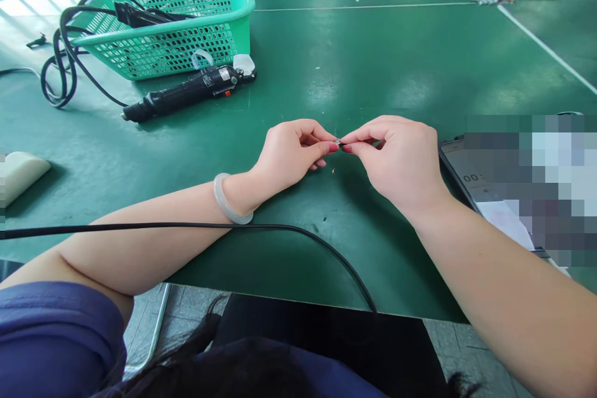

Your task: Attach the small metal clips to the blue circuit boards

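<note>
My left hand (pixel 296 152) and my right hand (pixel 398 158) meet fingertip to fingertip just above the green table (pixel 298 273). Between the pinched thumbs and forefingers is a tiny part (pixel 339 143), silvery with a dark bit at the right side. It is too small for me to name, and the fingertips hide most of it. Both hands are closed on it, the left from one side and the right from the other. A pale bangle (pixel 227 202) circles my left wrist. Under the fingers lies a small light speck (pixel 333 171).
A black electric screwdriver (pixel 186 94) lies before a green plastic basket (pixel 237 28) with looped black cables. One black cable (pixel 289 227) crosses above my left forearm. To the right is a phone (pixel 459 165) with papers; at the left edge, a cream object (pixel 21 177).
</note>
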Tool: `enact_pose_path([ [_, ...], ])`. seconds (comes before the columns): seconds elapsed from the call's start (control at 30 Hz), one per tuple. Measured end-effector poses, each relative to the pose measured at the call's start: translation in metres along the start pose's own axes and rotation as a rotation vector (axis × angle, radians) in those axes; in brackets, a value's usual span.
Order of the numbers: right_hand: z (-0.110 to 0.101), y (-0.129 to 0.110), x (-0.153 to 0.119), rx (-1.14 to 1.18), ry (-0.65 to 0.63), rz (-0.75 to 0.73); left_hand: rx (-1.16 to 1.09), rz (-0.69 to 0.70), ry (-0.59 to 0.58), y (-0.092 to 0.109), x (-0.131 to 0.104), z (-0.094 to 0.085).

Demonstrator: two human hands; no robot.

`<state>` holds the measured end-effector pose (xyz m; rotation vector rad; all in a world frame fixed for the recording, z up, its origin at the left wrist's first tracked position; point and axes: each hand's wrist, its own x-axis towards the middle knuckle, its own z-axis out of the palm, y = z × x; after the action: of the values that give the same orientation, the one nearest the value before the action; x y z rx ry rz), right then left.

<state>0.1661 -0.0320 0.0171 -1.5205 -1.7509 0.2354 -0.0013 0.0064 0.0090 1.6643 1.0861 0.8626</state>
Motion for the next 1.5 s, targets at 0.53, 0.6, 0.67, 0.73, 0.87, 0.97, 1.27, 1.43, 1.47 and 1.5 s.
enact_pose_path([
  [0.53, 0.002, 0.011, 0.005, 0.322, -0.084, 0.291, -0.008, 0.002, 0.001, -0.001, 0.001, 0.0],
  [0.6, 0.002, 0.011, 0.005, 0.299, -0.071, 0.248, -0.008, 0.0, 0.0, -0.001, 0.001, 0.001],
  [0.67, 0.002, 0.012, 0.005, 0.272, -0.055, 0.196, -0.005, -0.006, -0.001, -0.001, 0.001, 0.001],
  [0.73, 0.002, 0.012, 0.005, 0.235, -0.042, 0.133, -0.003, -0.009, -0.001, -0.001, 0.001, 0.001],
  [0.87, -0.001, 0.009, 0.003, 0.151, -0.021, -0.042, -0.008, -0.004, 0.0, -0.001, 0.0, 0.001],
  [0.97, -0.005, 0.006, 0.001, 0.101, -0.027, -0.142, -0.021, 0.012, -0.003, -0.001, 0.0, 0.001],
  [1.27, -0.006, 0.007, 0.002, -0.037, -0.036, -0.207, -0.05, 0.013, -0.008, 0.001, 0.0, 0.002],
  [1.43, -0.006, 0.008, 0.002, 0.081, -0.065, -0.139, -0.038, 0.006, 0.018, 0.002, 0.0, 0.002],
  [1.47, -0.005, 0.008, 0.002, 0.112, -0.064, -0.12, -0.036, 0.007, 0.02, 0.001, 0.0, 0.002],
  [1.5, -0.005, 0.01, 0.002, 0.142, -0.065, -0.099, -0.034, 0.011, 0.02, 0.001, 0.0, 0.002],
])
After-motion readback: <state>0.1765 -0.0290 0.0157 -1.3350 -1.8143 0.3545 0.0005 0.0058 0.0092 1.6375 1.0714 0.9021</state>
